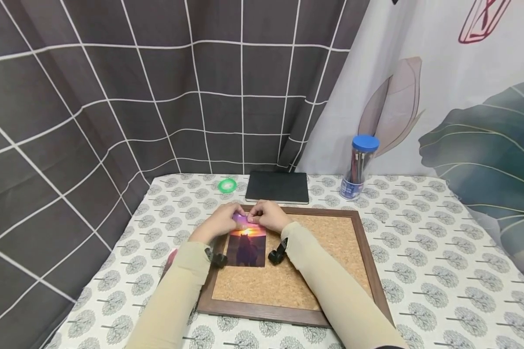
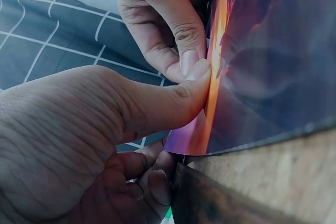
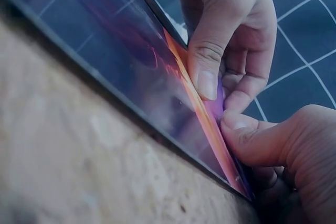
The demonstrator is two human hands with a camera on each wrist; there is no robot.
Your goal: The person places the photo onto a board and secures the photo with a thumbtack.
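A glossy sunset photo print (image 1: 246,249) with a dark silhouette lies over the upper left part of a wood-framed cork board (image 1: 288,291). At its top edge, my left hand (image 1: 220,224) pinches the print near the left corner, thumb on the picture side. My right hand (image 1: 269,216) pinches the same edge just to the right. The two thumbs nearly meet in the left wrist view, where the print (image 2: 273,77) bends slightly along its bright orange band. From the right wrist, the lower part of the print (image 3: 115,51) shows close over the cork (image 3: 79,145).
Behind the board lie a black notebook (image 1: 277,187) and a green ring-shaped roll (image 1: 227,185). A clear jar with a blue lid (image 1: 359,167) holding thin sticks stands at the back right. Something pink (image 1: 171,257) shows beside the left sleeve. The cloth (image 1: 432,271) is tree-patterned.
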